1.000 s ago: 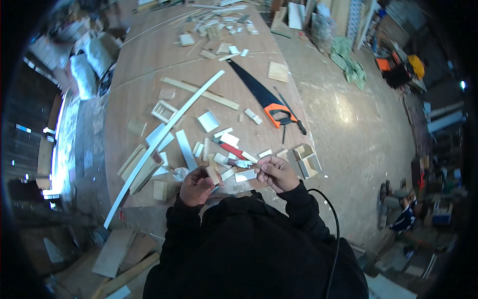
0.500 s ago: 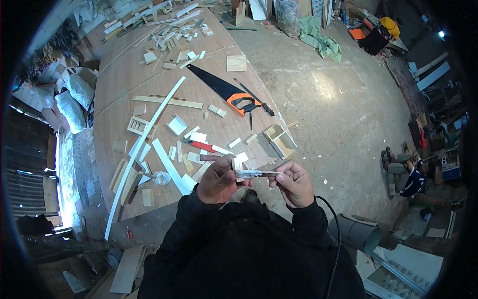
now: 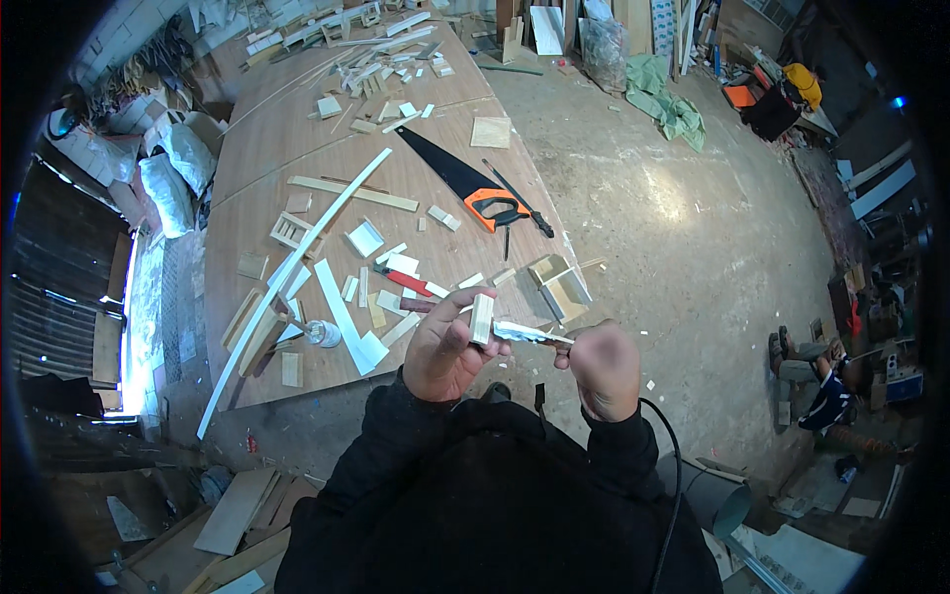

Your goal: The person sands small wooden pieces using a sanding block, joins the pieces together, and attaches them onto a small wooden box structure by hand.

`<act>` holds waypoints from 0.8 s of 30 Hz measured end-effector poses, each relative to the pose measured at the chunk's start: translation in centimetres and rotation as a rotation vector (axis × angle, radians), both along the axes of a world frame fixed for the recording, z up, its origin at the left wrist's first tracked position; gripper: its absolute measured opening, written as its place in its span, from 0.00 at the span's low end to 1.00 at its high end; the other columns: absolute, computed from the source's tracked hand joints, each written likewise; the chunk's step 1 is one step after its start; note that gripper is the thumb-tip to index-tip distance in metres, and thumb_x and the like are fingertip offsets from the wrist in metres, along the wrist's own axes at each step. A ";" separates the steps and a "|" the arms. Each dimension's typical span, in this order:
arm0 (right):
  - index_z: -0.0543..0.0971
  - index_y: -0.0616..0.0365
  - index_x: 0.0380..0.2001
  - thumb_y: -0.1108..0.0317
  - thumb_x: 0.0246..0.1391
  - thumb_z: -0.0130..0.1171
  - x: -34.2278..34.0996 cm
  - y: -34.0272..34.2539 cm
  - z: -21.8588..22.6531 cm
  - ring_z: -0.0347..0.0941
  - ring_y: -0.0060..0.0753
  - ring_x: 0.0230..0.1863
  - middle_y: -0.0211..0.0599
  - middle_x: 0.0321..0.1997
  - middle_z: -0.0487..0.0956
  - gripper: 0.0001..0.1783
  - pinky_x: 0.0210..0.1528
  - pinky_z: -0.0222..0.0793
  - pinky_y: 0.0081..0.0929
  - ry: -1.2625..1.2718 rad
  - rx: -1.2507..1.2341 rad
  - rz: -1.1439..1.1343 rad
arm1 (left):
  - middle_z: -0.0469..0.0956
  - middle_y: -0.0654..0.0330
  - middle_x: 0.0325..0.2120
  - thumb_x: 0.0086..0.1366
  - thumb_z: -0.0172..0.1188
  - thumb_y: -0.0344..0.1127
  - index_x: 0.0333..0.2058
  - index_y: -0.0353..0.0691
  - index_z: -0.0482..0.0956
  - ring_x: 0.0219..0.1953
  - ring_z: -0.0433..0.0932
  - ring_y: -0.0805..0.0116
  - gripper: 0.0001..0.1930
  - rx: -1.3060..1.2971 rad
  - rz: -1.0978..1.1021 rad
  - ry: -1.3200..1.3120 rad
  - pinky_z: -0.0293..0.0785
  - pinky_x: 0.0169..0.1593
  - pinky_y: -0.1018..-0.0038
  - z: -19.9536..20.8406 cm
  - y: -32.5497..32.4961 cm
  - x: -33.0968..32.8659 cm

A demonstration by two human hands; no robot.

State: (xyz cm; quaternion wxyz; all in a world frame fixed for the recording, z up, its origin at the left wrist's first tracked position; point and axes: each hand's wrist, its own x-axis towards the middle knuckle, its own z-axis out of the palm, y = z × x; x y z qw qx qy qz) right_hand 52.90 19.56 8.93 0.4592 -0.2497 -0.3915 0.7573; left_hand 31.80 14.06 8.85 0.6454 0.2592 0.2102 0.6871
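My left hand (image 3: 442, 351) is closed around a small pale wooden block (image 3: 482, 319), held upright between thumb and fingers. My right hand (image 3: 602, 368) pinches a thin stick (image 3: 556, 338) whose left end is thickly coated with white paste (image 3: 517, 332), probably glue. That coated end lies just right of the block; whether it touches is unclear. Both hands are above the near edge of the wooden table (image 3: 327, 163). Close beyond them are a red-handled tool (image 3: 409, 283) and an open compartmented wooden box (image 3: 562, 289).
A black handsaw with an orange handle (image 3: 492, 206) lies across the table. A long pale strip (image 3: 297, 257) overhangs the near left edge, close to a clear jar (image 3: 322, 334). Wood offcuts (image 3: 381, 74) cover the far end. Another person (image 3: 829, 391) is low at the right.
The block in my left hand has turned more upright. The coated stick has drawn away from it to the right with my right hand. The whole view has shifted slightly.
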 end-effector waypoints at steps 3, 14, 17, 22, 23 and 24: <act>0.72 0.65 0.36 0.81 0.54 0.59 0.1 -0.2 0.1 0.79 0.34 0.36 0.47 0.38 0.78 0.08 0.41 0.78 0.30 -0.023 0.031 -0.025 | 0.72 0.55 0.36 0.61 0.63 0.53 0.57 0.30 0.62 0.38 0.73 0.67 0.36 0.005 0.038 0.006 0.73 0.47 0.66 0.0 0.0 0.5; 0.72 0.66 0.35 0.87 0.52 0.57 -0.1 -0.4 0.3 0.79 0.35 0.38 0.50 0.38 0.78 0.09 0.43 0.76 0.29 -0.015 0.161 -0.026 | 0.72 0.57 0.32 0.62 0.60 0.56 0.55 0.32 0.63 0.36 0.72 0.69 0.35 0.000 0.146 0.074 0.70 0.45 0.68 1.1 0.3 1.7; 0.72 0.66 0.35 0.86 0.52 0.58 -0.2 -0.4 0.5 0.79 0.35 0.38 0.50 0.38 0.78 0.09 0.43 0.76 0.28 -0.009 0.176 -0.024 | 0.72 0.57 0.30 0.62 0.60 0.56 0.55 0.31 0.63 0.35 0.72 0.69 0.35 0.004 0.132 0.084 0.69 0.45 0.68 0.7 0.4 1.6; 0.72 0.66 0.35 0.86 0.52 0.58 -0.4 -0.2 0.1 0.79 0.33 0.38 0.50 0.39 0.78 0.08 0.43 0.75 0.26 -0.080 0.164 -0.066 | 0.71 0.60 0.31 0.62 0.60 0.56 0.55 0.33 0.64 0.35 0.70 0.71 0.34 0.020 0.107 0.065 0.68 0.43 0.68 1.1 0.6 1.9; 0.72 0.66 0.34 0.86 0.52 0.58 -0.4 -0.2 0.1 0.79 0.33 0.38 0.50 0.39 0.78 0.08 0.43 0.75 0.26 -0.099 0.164 -0.102 | 0.71 0.60 0.31 0.62 0.60 0.56 0.55 0.33 0.64 0.35 0.70 0.71 0.34 0.020 0.105 0.064 0.68 0.43 0.68 1.0 0.7 1.9; 0.72 0.66 0.34 0.86 0.52 0.58 -0.5 -0.1 0.1 0.79 0.33 0.38 0.50 0.39 0.78 0.08 0.43 0.75 0.26 -0.098 0.163 -0.100 | 0.71 0.61 0.31 0.63 0.60 0.56 0.55 0.34 0.64 0.35 0.70 0.71 0.34 0.043 0.085 0.056 0.68 0.43 0.68 0.7 0.7 1.7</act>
